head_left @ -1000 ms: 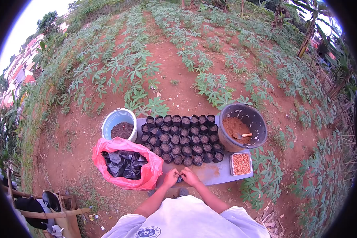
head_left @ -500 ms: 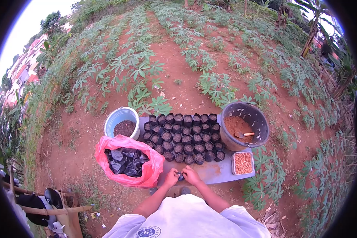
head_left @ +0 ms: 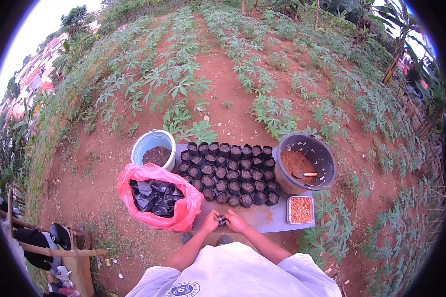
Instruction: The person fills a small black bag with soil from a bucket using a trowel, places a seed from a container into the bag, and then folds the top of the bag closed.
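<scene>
My left hand point(head_left: 211, 221) and my right hand point(head_left: 236, 221) meet at the table's near edge, fingers closed on a small black plastic bag point(head_left: 222, 221) between them. Beyond them, rows of black bags filled with dark soil point(head_left: 233, 174) stand upright on the grey table point(head_left: 275, 223). To the left, a pink plastic sack point(head_left: 189, 210) holds loose black bags point(head_left: 156, 198).
A light blue bucket point(head_left: 171, 140) with dark soil is at the back left. On the right stand a dark bucket point(head_left: 327, 162) with reddish soil and a trowel point(head_left: 307, 174), and a clear box of orange-brown grains point(head_left: 301, 210). Leafy plants point(head_left: 332, 230) grow beside the table.
The camera view has shifted slightly. Both hands are still together at the small black bag, with only slight finger movement.
</scene>
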### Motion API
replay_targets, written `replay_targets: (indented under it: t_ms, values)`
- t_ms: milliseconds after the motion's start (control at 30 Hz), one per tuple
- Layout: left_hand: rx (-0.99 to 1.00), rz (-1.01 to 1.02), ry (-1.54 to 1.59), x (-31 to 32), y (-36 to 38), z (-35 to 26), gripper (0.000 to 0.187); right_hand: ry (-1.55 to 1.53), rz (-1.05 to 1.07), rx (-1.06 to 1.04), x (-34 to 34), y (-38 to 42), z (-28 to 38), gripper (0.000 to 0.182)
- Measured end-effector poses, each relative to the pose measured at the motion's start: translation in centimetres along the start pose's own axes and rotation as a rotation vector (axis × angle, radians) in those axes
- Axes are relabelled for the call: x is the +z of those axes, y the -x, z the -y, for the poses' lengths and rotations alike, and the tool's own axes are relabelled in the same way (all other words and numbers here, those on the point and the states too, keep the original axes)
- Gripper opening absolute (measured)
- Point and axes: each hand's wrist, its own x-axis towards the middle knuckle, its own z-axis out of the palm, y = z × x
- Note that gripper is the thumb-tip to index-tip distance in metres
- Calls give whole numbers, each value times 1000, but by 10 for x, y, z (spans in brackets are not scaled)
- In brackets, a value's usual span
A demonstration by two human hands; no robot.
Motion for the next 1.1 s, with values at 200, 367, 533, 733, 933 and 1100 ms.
replay_targets:
  t_ms: [200,367,533,733,933,1100]
  values:
    - [170,-87,-134,-5,-3,-8,11,135,93,-112,2,15,8,41]
    - [119,-49,-159,-2,-1,-8,15,215,225,-46,6,17,21,57]
    - [91,-64,-166,-3,2,-13,14,330,271,-36,11,20,21,68]
    - [96,-58,-145,3,-5,3,16,163,310,-59,-11,23,16,77]
    - [87,-44,-166,2,-4,3,21,146,420,37,-26,25,25,82]
    - [110,22,-221,-2,2,2,32,15,415,4,-27,26,10,77]
